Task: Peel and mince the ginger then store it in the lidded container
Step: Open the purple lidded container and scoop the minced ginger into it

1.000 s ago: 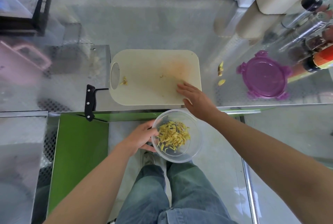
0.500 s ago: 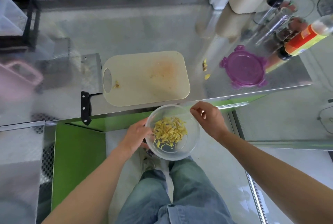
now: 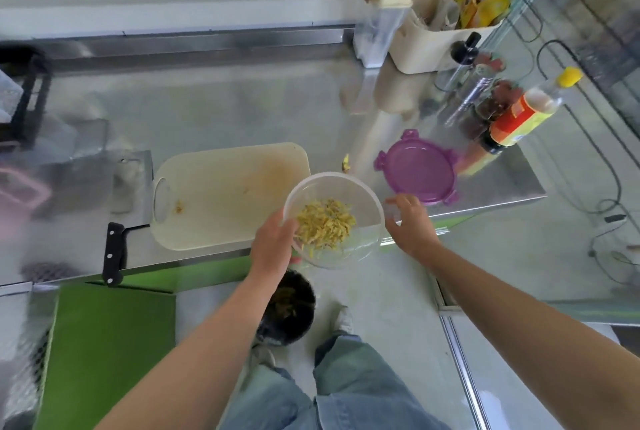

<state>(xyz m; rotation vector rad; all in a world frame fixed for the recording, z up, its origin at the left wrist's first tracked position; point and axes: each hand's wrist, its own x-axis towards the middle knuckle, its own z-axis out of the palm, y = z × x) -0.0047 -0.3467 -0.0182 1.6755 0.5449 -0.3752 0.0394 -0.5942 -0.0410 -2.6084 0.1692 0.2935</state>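
Denim legs (image 3: 349, 391) and a dark bin (image 3: 289, 308) at 6 o'clock, nearest the camera; bin contents too dim to name. Just beyond, gripped the clear container (image 3: 367, 243) at its 9 o'clock rim with the left hand (image 3: 273, 249), thumb over the edge, the fingers beneath hidden by the wall. Held the cut ginger (image 3: 325, 225) heaped in its base, above the counter edge. Right hand (image 3: 410, 225) at the 3 o'clock rim, fingers curved; could not tell whether pinching the rim or merely alongside.

Step judged as setting down and lidding. Best done by keeping the container level, landing it on bare steel between the cutting board (image 3: 221, 187) at 10 o'clock and the purple lid (image 3: 419, 168) at 2 o'clock, then centring the lid and pressing its tabs down one by one. Looked more like strips than a fine mince; further chopping possibly wanted.

Knife (image 3: 114, 253) at 9 o'clock, blade largely masked by the board. Ginger scrap (image 3: 345, 163) just past the far rim, partly hidden. Bottles (image 3: 519, 118) at 1 o'clock blurred, labels unreadable; far left of the counter smeared.
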